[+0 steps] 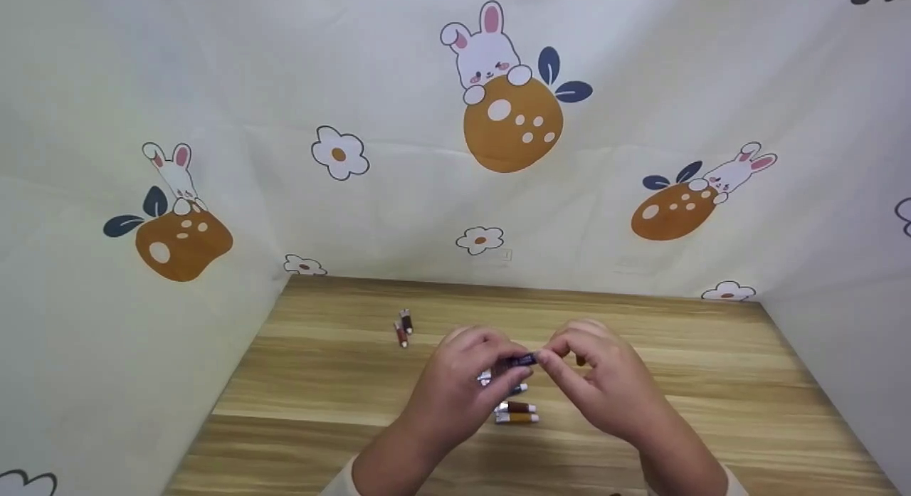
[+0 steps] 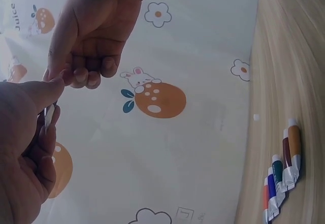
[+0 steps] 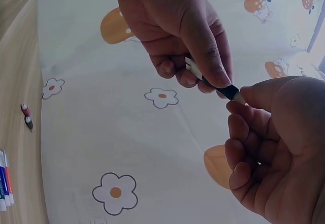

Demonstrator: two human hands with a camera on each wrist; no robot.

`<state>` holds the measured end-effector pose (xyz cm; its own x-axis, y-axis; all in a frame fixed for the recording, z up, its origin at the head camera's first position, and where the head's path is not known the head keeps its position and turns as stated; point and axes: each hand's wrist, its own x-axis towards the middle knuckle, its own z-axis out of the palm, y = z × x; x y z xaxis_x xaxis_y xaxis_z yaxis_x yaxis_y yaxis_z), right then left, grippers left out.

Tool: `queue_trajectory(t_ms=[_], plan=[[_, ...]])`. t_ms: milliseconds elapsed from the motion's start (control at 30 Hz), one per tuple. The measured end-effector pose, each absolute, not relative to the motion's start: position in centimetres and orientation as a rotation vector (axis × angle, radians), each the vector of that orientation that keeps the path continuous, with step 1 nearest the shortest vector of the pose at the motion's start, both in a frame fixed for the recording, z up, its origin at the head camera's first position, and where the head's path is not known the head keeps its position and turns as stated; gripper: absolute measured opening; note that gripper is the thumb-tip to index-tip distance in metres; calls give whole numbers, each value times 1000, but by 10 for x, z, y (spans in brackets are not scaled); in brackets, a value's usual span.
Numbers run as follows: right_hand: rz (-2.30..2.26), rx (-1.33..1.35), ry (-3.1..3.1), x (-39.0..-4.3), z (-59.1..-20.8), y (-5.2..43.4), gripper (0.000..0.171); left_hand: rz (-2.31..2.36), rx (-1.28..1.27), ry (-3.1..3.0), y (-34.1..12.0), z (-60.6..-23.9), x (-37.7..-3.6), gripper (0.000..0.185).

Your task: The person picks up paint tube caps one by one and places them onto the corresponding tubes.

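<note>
Both hands meet above the table around a small dark paint tube (image 1: 525, 359) with a crimped metallic end. My left hand (image 1: 466, 371) grips the tube's body between thumb and fingers. At its other end my right hand (image 1: 605, 375) pinches the pale cap (image 3: 238, 98) between thumb and forefinger. Below the hands lies a row of paint tubes with white caps: an ochre one (image 2: 294, 138), a brown one (image 2: 287, 155), a green one (image 2: 277, 170), a blue one (image 2: 272, 186) and an orange-red one (image 2: 265, 198). In the head view my left hand hides part of this row.
Farther left on the wooden table (image 1: 320, 382) lie a red paint tube (image 1: 402, 334) and a dark one (image 1: 406, 322), side by side. A pale cloth (image 1: 398, 218) printed with rabbits, oranges and flowers hangs along the table's back and sides.
</note>
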<state>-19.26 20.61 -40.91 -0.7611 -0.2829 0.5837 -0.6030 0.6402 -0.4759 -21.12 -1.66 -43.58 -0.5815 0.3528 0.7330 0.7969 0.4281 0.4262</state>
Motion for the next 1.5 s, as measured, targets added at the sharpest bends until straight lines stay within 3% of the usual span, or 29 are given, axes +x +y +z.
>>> queue_trajectory(t_ms=[400,833,1233,1500], plan=[[1044,457,-2451,-196,-406,207,22,-1001,-917,-2115,-16,-436,-216,17],[1060,345,-2595,-222,-414,222,12,-1088,-952,-2159,-17,-457,-247,15],[1061,199,-2649,-257,-429,255,28,-1092,-708,-2596,-24,-500,-280,8],[1108,40,-2694,-283,-447,280,32,-1207,-535,-2817,-26,-524,-294,12]])
